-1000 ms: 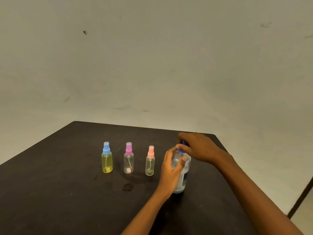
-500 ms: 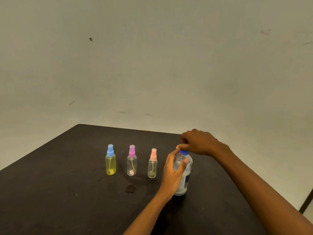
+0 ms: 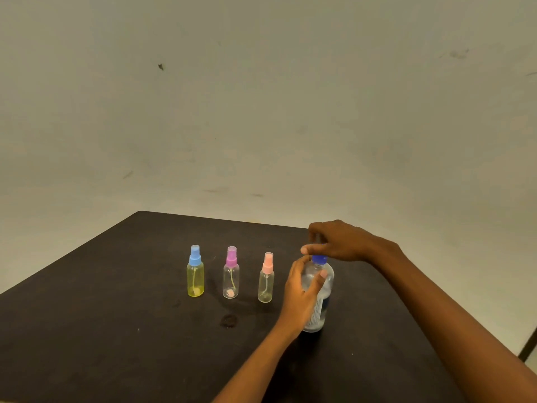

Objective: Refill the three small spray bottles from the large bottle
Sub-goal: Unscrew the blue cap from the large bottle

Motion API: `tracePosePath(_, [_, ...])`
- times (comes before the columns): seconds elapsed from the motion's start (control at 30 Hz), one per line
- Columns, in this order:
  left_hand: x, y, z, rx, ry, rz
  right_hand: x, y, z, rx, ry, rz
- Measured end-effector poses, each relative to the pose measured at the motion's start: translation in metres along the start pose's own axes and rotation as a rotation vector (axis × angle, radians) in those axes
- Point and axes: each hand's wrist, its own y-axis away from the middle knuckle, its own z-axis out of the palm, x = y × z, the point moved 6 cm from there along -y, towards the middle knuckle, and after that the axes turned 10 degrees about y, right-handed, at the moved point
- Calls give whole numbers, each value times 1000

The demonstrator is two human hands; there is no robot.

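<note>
My left hand (image 3: 302, 290) gripped the upright large bottle (image 3: 322, 312), lower right of frame, while my right hand (image 3: 341, 241) curled directly over its blue cap (image 3: 319, 259), grip unclear to me.

My left hand (image 3: 300, 295) grips large bottle (image 3: 319, 315) at shoulder, fingers wrapped round clear body; bottle upright on dark table (image 3: 116, 330). My right hand (image 3: 340, 241) above it, fingers curled down on blue cap (image 3: 319, 259), cap on neck. Left of bottle, row of three small spray bottles, all upright, apart: pink-topped clear bottle (image 3: 266, 280) nearest my left hand, purple-topped clear bottle (image 3: 231, 276) in middle, blue-topped yellow bottle (image 3: 195, 274) farthest. Small wet spot (image 3: 228, 320) on table in front of row. Plain wall (image 3: 261, 97) behind.
</note>
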Motion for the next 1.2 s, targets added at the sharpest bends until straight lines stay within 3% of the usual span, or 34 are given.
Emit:
tracePosePath(0.1, [0,0,0,9,-7,25,1,-3,4,54,167,52])
tracePosePath(0.37, [-2,1,-1,9,11,-14,-8,0,6,-47,-23,-149])
tracePosePath(0.6, [1,0,0,19,-16,-38,7,-11,5,-61,128,84])
tracePosePath(0.83, [0,0,-7,9,-18,-19,-10,-9,4,-132,45,-101])
tracePosePath(1.03, [0,-1,-11,9,-64,-16,3,-11,2,-103,148,68])
tracePosePath(1.2, [1,-3,-14,-12,-109,15,-4,-11,1,-156,44,12])
